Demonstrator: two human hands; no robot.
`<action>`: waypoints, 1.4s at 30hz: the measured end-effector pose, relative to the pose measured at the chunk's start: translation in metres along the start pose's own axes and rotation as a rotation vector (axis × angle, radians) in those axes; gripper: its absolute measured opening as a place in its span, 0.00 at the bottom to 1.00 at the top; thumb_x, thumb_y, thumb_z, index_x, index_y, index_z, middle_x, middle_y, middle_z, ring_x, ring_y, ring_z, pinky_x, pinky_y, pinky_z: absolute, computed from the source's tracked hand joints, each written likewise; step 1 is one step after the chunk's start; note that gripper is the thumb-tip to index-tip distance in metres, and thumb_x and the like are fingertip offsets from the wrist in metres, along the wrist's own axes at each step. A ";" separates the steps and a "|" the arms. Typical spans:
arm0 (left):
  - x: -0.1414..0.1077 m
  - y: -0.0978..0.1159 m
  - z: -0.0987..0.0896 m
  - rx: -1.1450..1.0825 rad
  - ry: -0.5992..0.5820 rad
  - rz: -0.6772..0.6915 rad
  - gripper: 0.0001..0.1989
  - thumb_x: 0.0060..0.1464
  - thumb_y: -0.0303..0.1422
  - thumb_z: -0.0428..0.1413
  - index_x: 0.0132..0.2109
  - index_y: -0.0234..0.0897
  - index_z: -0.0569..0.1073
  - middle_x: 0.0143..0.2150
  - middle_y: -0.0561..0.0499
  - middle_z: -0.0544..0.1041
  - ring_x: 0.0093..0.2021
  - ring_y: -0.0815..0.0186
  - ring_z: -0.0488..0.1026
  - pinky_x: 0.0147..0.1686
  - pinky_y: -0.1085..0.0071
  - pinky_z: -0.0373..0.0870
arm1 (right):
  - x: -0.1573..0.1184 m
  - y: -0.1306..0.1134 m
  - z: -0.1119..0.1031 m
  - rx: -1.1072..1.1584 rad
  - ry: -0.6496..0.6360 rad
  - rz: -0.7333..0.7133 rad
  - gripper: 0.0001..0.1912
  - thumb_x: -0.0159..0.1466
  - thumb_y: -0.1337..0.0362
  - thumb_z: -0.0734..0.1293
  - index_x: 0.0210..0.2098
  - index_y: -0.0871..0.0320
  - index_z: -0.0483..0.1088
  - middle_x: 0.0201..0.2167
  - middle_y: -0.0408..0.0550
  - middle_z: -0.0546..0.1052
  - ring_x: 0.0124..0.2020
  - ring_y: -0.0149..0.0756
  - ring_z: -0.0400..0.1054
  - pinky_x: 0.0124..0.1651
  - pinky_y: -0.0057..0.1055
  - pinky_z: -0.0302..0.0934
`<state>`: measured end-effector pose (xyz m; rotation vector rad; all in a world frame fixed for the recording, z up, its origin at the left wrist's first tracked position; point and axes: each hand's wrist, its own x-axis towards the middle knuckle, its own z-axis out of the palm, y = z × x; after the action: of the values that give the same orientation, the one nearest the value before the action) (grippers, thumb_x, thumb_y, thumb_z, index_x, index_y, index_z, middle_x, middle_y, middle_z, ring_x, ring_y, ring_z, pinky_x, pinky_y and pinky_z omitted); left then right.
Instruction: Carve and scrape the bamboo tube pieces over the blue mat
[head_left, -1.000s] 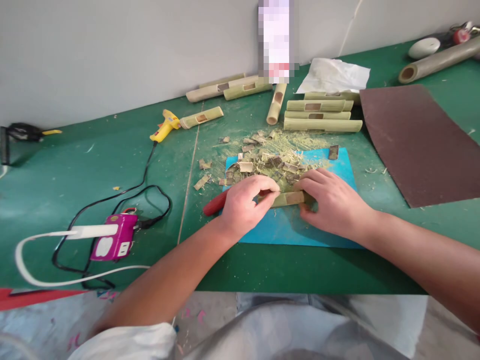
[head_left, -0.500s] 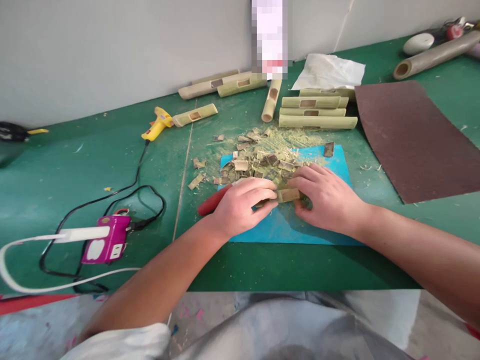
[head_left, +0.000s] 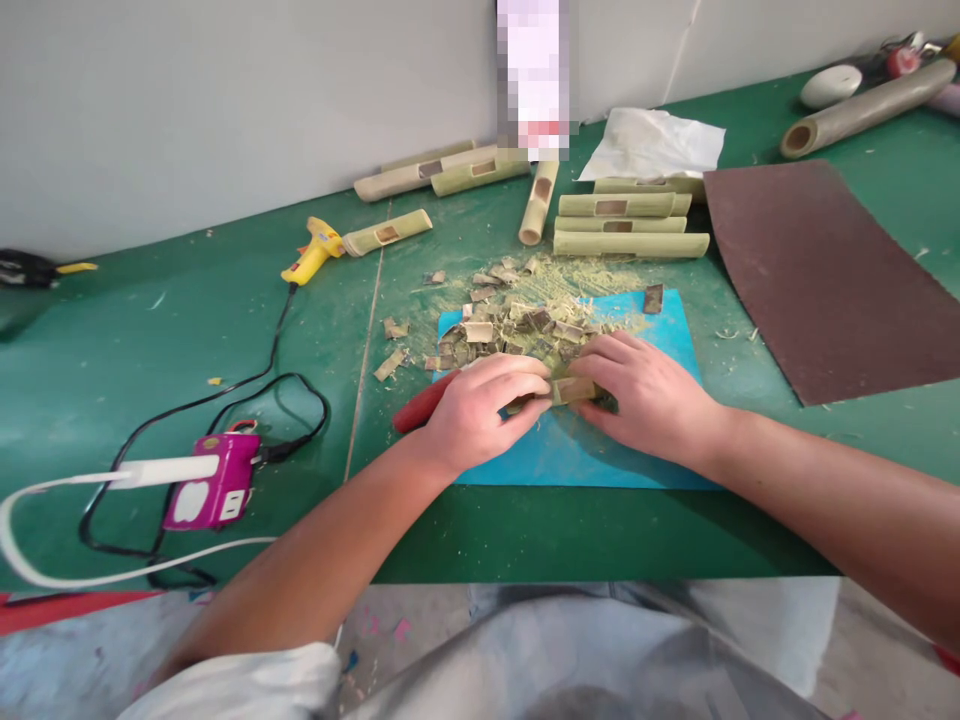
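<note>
Between my two hands a short bamboo tube (head_left: 572, 391) lies crosswise over the blue mat (head_left: 585, 455). The fingers and thumb of my left hand (head_left: 491, 408) are closed around its left end. At the other end my right hand (head_left: 637, 392) grips it, thumb on the near side. A notch-like cut surface shows between the hands; the ends are mostly covered. A red handle (head_left: 424, 402) sticks out beside my left hand, its other end hidden. Just beyond the hands lies a heap of bamboo chips (head_left: 517, 325) with fine shavings.
Several notched bamboo tubes (head_left: 630, 243) lie behind the chips, near a white tissue (head_left: 652, 140). At right is a brown sheet (head_left: 832, 280). On the left are a yellow glue gun (head_left: 311, 252), a purple power strip (head_left: 214, 480) and loose cables (head_left: 274, 340).
My right hand has shifted slightly left along the bamboo tube, and its thumb now tucks closer beneath it. My left hand keeps its hold. The view has moved a little.
</note>
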<state>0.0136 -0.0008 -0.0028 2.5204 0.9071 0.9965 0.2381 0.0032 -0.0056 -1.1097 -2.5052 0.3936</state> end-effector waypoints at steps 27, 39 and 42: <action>0.000 0.001 0.000 0.017 -0.039 -0.028 0.04 0.57 0.28 0.60 0.40 0.37 0.75 0.43 0.47 0.80 0.43 0.65 0.78 0.47 0.69 0.75 | 0.000 -0.001 0.000 0.037 -0.007 -0.012 0.09 0.64 0.64 0.64 0.41 0.61 0.73 0.39 0.54 0.74 0.43 0.44 0.67 0.46 0.40 0.63; 0.000 0.003 0.003 -0.030 0.119 -0.048 0.04 0.56 0.24 0.60 0.39 0.36 0.77 0.38 0.49 0.80 0.39 0.69 0.77 0.43 0.72 0.75 | -0.001 0.000 0.001 0.047 0.004 -0.027 0.09 0.64 0.65 0.64 0.40 0.61 0.73 0.39 0.55 0.74 0.42 0.43 0.67 0.45 0.39 0.62; 0.000 0.004 0.005 -0.039 0.126 -0.093 0.04 0.56 0.24 0.60 0.39 0.36 0.76 0.36 0.50 0.80 0.36 0.70 0.77 0.41 0.73 0.75 | -0.001 0.000 0.002 0.051 0.009 -0.026 0.09 0.64 0.64 0.63 0.40 0.61 0.73 0.38 0.55 0.74 0.42 0.43 0.67 0.45 0.39 0.62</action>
<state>0.0186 -0.0045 -0.0041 2.3827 1.0203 1.1421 0.2376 0.0026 -0.0075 -1.0566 -2.4849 0.4416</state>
